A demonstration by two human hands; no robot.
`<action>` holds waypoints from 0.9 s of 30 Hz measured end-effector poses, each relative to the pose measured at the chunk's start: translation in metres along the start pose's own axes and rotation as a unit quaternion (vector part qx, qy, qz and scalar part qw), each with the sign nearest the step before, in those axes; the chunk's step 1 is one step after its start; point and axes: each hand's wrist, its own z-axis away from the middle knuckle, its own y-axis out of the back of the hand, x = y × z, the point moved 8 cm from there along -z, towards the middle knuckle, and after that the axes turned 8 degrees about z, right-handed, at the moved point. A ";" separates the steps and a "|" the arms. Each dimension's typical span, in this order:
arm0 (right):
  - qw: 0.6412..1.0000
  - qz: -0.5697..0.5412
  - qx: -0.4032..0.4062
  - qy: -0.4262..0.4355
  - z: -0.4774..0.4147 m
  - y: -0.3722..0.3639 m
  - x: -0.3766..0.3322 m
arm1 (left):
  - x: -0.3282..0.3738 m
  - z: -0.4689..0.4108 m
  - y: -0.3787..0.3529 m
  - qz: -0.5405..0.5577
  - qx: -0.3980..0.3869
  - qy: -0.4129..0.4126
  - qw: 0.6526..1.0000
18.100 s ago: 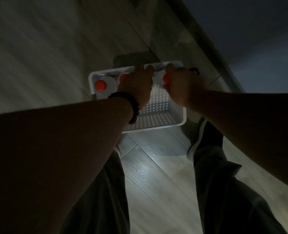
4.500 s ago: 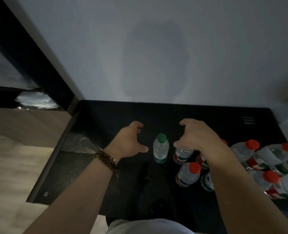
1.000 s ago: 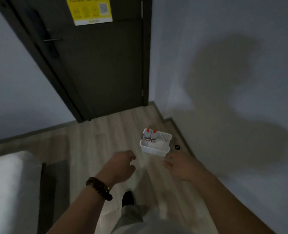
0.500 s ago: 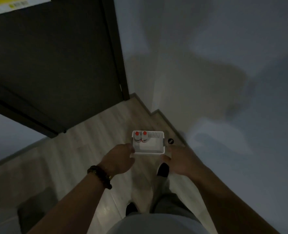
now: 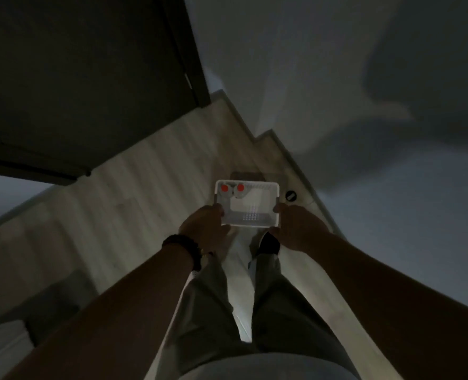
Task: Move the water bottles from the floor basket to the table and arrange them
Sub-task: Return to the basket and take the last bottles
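Both forearms reach down past the legs, a bracelet (image 5: 189,248) on the left wrist. The left hand (image 5: 204,229) and right hand (image 5: 296,229) flank the near corners of the basket (image 5: 249,224) in view, fingers loosely curled and holding nothing. The basket sits on the floor (image 5: 134,193) near the wall. Two red-capped bottles (image 5: 224,188) stand in its far-left corner, with a dark door (image 5: 76,78) beyond.

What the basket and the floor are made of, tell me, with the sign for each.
Basket: apparently white moulded plastic, smooth; its base shows a grid of small holes. Floor: pale wood-look planks, matte-looking, with lengthwise grain streaks; solid wood or laminate cannot be told in this blur.
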 end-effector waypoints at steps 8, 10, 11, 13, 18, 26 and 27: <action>1.000 0.008 -0.009 -0.026 -0.172 -0.081 0.017 | -0.079 -0.191 -0.060 -0.058 -0.050 -0.014 0.997; 1.000 -0.004 -0.002 -0.029 -0.212 -0.106 0.020 | -0.098 -0.230 -0.076 -0.090 -0.053 -0.028 0.994; 1.000 -0.009 0.000 -0.026 -0.231 -0.118 0.020 | -0.107 -0.247 -0.084 -0.103 -0.054 -0.033 0.993; 1.000 -0.015 0.001 -0.010 -0.267 -0.139 0.019 | -0.123 -0.278 -0.100 -0.112 -0.053 -0.036 0.992; 0.999 0.024 0.038 0.018 -0.353 -0.176 0.010 | -0.157 -0.350 -0.141 -0.096 -0.044 -0.046 0.993; 0.980 0.159 0.102 0.069 -0.427 -0.205 -0.009 | -0.179 -0.426 -0.172 -0.169 0.028 -0.079 0.982; 0.980 0.156 0.105 0.066 -0.429 -0.206 -0.008 | -0.180 -0.429 -0.175 -0.185 0.026 -0.085 0.979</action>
